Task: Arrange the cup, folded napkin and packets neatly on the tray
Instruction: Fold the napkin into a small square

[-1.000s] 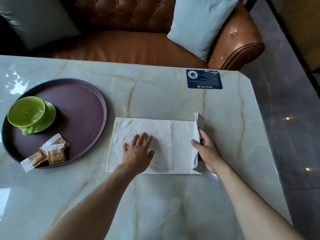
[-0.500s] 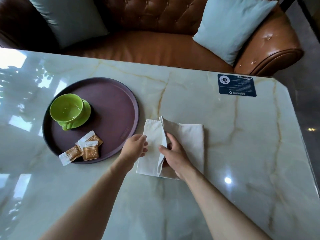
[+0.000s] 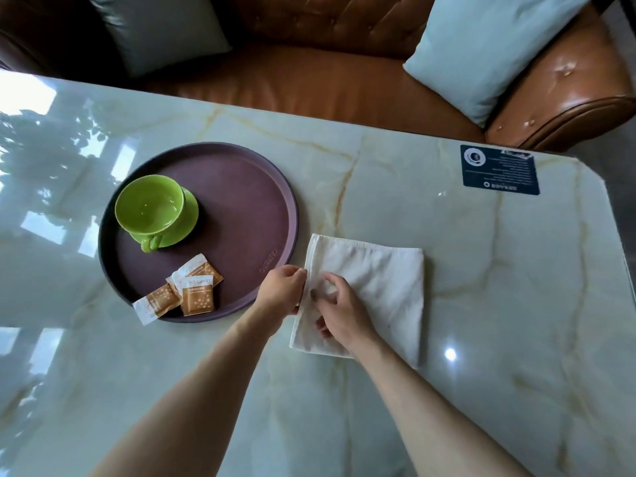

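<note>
A round dark purple tray lies on the marble table. On its left part stands a green cup on a green saucer. Three brown and white packets lie at the tray's near edge, one sticking out over the rim. Just right of the tray a white napkin lies folded in half on the table. My left hand pinches the napkin's left edge. My right hand rests on the napkin's left part with curled fingers that press the cloth.
A dark blue card is stuck on the table near its far right corner. Behind the table stands a brown leather sofa with two pale cushions. The table's right edge runs close to the napkin's side.
The napkin's right half was carried over to the left and now lies flat, folded in half. My right hand came down onto it, and my left hand moved to its left edge.
</note>
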